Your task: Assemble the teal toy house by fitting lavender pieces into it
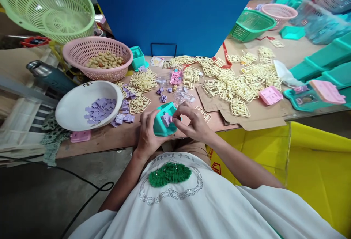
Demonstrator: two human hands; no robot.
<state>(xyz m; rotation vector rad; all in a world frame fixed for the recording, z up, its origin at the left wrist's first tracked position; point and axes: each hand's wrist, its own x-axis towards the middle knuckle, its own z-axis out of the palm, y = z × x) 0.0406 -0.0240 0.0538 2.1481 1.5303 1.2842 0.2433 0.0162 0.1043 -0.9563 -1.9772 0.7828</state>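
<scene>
The left hand (149,133) is gripping a teal plastic box (158,126) by its left side, with its fingers curving around the wall. The right hand (196,122) is holding thumb and forefinger close together, pinching a small purple part (166,119) at the box's open face. The box is sitting in the left hand's grip at the near edge of the worktable (109,143), in front of the person's white shirt (216,202). Just left of the hands, loose purple pieces (128,118) are lying beside a white bowl (68,103), which is holding more flat purple pieces (100,110). Beyond the bowl, a pink basket (98,71) is holding tan, peanut-like pieces (105,60), and a light-green basket (65,23) is standing farther left. Past the hands, a clear bag of pink pieces (175,76) is lying among cream sprue frames (236,82), which are spreading rightward over cardboard (263,124). A pink tray-like part (271,95) is resting on the right, near large teal containers (323,60). A blue panel (175,12) is standing along the far side.
</scene>
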